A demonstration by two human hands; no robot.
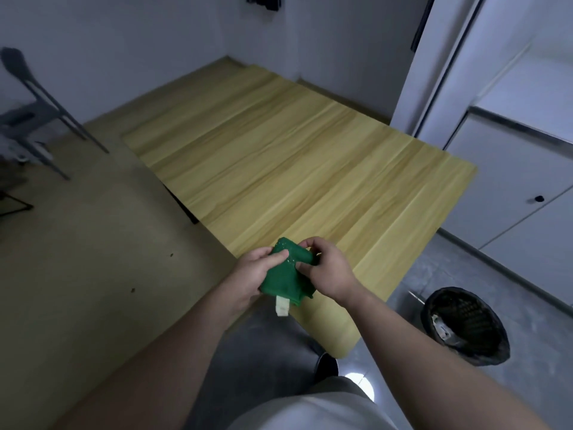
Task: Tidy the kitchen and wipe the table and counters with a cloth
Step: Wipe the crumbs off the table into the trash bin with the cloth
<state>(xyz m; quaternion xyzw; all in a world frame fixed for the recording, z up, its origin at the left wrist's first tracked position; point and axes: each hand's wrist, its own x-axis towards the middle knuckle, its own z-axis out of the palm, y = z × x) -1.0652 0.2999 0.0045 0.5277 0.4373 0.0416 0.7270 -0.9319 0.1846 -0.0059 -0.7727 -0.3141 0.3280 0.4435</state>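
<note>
Cloth (280, 280), green, folded, sitting between your hands, long axis running 12 to 6 o'clock. White tag (282, 306) hanging at its 6 o'clock end. Left hand (251, 271) gripping its 9 o'clock edge, right hand (331, 274) pinching its 3 o'clock side; both equally near. You are holding it over near corner of surface (294, 156), contact unclear. Wood stretching away toward 12 and 1 o'clock, so likely next move is lowering cloth forward and wiping outward. Bin (465, 327) standing at 4 o'clock.

Black bin (479, 318), grey chair (19, 117), white cabinets (511, 169)
</note>
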